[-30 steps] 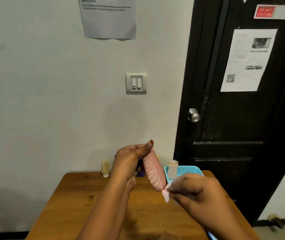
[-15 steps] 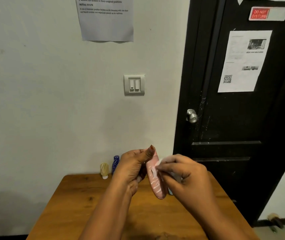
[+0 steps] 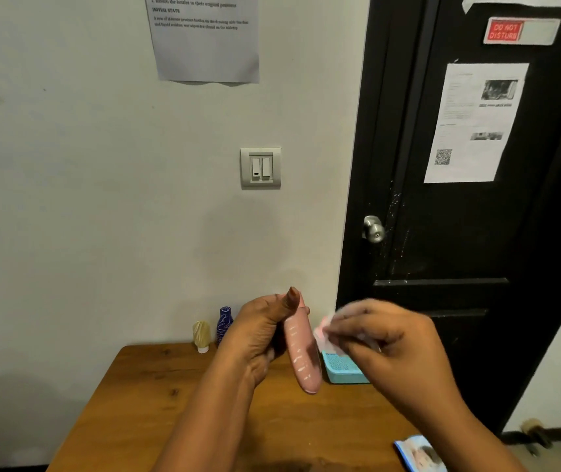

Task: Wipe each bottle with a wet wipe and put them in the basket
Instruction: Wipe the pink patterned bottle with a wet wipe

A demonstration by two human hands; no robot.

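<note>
Wooden bench (image 3: 170, 403) stands against a grey wall, with a black door (image 3: 476, 233) to the right. Left hand (image 3: 258, 335) grips the pink bottle (image 3: 301, 356), tilted, above the bench middle. Right hand (image 3: 384, 345) pinches the wet wipe (image 3: 323, 332) just beside it. Teal basket (image 3: 343, 374) sits at the far right edge; cream bottle (image 3: 201, 335) and blue bottle (image 3: 223, 321) stand at the far edge.

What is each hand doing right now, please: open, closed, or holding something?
Left hand: closed around the pink bottle, holding it up.
Right hand: pinching the wet wipe right next to the bottle.
</note>
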